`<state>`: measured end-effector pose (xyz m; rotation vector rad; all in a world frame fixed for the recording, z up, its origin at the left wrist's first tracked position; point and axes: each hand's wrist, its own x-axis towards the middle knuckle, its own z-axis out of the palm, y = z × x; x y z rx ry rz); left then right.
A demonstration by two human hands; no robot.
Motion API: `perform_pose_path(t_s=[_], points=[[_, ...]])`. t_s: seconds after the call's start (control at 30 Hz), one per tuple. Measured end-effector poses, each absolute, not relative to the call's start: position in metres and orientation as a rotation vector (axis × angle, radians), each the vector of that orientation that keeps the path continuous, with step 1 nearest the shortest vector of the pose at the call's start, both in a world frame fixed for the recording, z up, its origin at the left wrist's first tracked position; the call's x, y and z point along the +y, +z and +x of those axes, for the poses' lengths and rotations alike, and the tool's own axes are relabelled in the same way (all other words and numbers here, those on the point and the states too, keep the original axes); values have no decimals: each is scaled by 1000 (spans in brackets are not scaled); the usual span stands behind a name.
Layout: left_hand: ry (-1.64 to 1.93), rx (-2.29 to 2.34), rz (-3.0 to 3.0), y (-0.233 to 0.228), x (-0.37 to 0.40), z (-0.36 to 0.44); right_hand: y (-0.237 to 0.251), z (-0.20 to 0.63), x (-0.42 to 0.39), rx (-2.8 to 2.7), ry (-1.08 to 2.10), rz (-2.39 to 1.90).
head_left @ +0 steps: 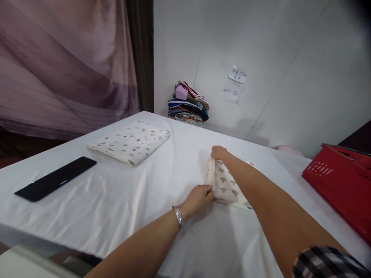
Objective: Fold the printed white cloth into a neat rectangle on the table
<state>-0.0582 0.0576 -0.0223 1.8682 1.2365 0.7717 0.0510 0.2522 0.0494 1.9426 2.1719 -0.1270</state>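
A small cream cloth (pixel 226 185) printed with grey mushroom shapes lies folded on the white table (pixel 121 204). My left hand (pixel 199 199), with a silver bracelet on the wrist, pinches the cloth's near left corner. My right hand (pixel 219 153) pinches the far left corner, and its forearm lies across the cloth and hides part of it.
A larger folded cream cloth (pixel 130 141) with small prints lies at the far left. A flat black bar (pixel 55 178) sits near the left edge. A stack of folded colourful fabrics (pixel 188 103) stands against the wall. A red plastic basket (pixel 342 183) is at the right.
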Motion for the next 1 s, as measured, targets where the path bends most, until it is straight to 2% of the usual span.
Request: perform_pose_path(t_s=[0.17,0.43,0.87,1.0], points=[[743,1234,1846,-23,60,-57,42,49,250,2222,-58,1971],[783,1294,1651,-23,57,-52,30,55,249,2310,-114,2059],[794,1283,1683,-21,56,-54,16,78,241,2628,-531,2123],[803,1268,1657,-22,56,-53,5,89,217,2789,-551,2084]])
